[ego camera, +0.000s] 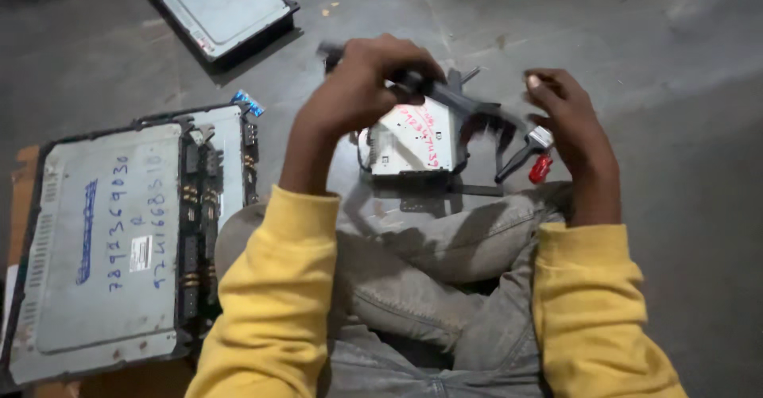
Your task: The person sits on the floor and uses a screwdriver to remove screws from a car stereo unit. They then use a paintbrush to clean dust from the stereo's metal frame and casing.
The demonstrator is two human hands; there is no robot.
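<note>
My left hand (367, 76) is closed around the top of a black plastic frame (465, 108), which it holds above the floor. Behind the frame sits a small silver metal box (409, 145) with red handwriting on its face. My right hand (568, 120) is to the right of the frame, its fingers curled on the upper end of a tool with a black and red handle (531, 160). Both arms wear yellow sleeves, and my crossed legs in grey trousers are below.
A large grey metal-backed panel (103, 247) with blue handwriting and rows of connectors lies on the floor at left. Another flat grey unit (216, 7) lies at the top left. The floor is bare grey concrete (675, 64).
</note>
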